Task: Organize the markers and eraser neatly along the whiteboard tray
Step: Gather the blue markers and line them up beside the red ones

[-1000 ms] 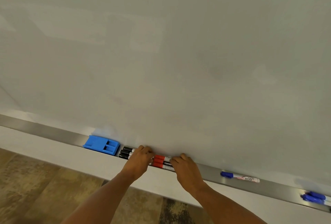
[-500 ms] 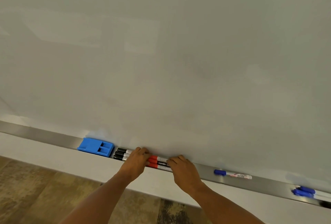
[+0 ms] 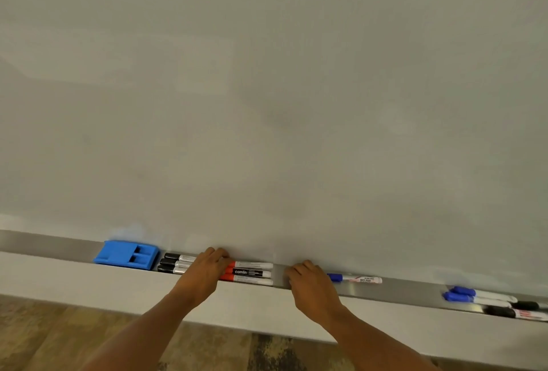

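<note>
Along the metal tray (image 3: 415,288) lie a blue eraser (image 3: 126,256), then three black markers (image 3: 175,263), then three red markers (image 3: 252,272) side by side. My left hand (image 3: 204,272) rests curled over the join between the black and red markers, covering the red caps. Curled on the tray just right of the red markers is my right hand (image 3: 310,281), which holds nothing. A single blue-capped marker (image 3: 357,279) lies right beside its knuckles. Two more blue-capped markers (image 3: 471,296) and dark-capped ones (image 3: 510,311) lie loosely at the far right.
The whiteboard (image 3: 267,103) fills the view above the tray. A white ledge (image 3: 89,284) runs below the tray, with wood-pattern floor (image 3: 44,341) under it. Bare tray stretches left of the eraser and between the single blue marker and the right-hand group.
My right hand has come off the red markers' right ends and slid right towards the single blue marker. The left hand stays on the markers. The view has shifted right, showing more markers.
</note>
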{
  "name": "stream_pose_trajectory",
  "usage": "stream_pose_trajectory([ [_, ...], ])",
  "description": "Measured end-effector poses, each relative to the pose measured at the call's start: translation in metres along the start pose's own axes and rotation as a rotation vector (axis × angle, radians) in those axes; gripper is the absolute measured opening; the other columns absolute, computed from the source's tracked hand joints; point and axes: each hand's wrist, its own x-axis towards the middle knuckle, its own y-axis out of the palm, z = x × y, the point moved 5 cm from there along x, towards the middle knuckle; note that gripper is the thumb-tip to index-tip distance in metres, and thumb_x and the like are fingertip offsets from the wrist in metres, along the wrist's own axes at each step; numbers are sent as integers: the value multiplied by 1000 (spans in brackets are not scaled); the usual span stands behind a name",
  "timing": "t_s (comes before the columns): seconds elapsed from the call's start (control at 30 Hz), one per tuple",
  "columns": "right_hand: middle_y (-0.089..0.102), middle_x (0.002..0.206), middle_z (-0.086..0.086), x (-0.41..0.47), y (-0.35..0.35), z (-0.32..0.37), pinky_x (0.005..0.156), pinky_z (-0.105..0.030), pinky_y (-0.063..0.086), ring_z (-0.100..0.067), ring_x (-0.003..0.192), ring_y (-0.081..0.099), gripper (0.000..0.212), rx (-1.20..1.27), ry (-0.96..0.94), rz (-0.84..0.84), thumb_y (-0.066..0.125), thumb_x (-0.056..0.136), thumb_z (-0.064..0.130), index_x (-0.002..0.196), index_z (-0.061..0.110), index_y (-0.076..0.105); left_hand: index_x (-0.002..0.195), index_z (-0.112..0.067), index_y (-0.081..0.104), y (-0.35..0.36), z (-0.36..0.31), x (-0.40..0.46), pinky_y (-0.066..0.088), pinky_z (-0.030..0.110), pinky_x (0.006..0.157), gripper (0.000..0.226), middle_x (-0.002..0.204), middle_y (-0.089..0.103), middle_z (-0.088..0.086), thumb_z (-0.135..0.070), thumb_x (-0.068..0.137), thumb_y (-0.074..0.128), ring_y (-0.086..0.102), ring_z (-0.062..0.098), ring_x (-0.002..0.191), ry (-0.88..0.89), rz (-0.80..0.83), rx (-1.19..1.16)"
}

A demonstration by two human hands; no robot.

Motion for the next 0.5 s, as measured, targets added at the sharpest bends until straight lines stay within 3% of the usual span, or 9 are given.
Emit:
stream_pose_trajectory([
  [0.07,69,104,4,-14,-4,-14,84,-31,52,-17,95,59,27,-37,20,-11,68,80,15,106,21,64,107,-20,69,-3,-14,4,56,27,72,53,101,68,-1,4,61,79,63,17,83,87,-19,27],
  [0.13,69,101,6,-28,-6,-29,81,-30,53,-16,92,60,27,-38,33,-27,69,78,16,104,21,65,106,-20,69,-2,-33,10,56,23,71,43,97,68,-4,-12,67,84,64,15,82,177,-26,40],
  [0.3,69,98,7,-51,-19,-59,78,-30,55,-15,90,62,35,-37,79,-101,76,72,18,106,23,67,117,-23,64,0,-78,32,55,27,84,30,112,65,-5,-29,87,67,61,15,101,202,27,10],
  [0.37,69,96,8,-60,-23,-71,77,-29,55,-15,89,62,36,-26,108,-101,77,71,18,105,24,66,114,-21,66,0,-98,41,53,26,86,29,112,66,-2,-25,85,69,64,17,101,236,18,-6],
  [0.5,70,99,5,-79,-27,-93,78,-31,55,-17,90,64,38,3,154,-104,77,73,17,109,22,65,128,-13,56,12,-137,61,40,34,103,33,130,57,8,-21,97,50,53,26,118,242,82,-91],
])
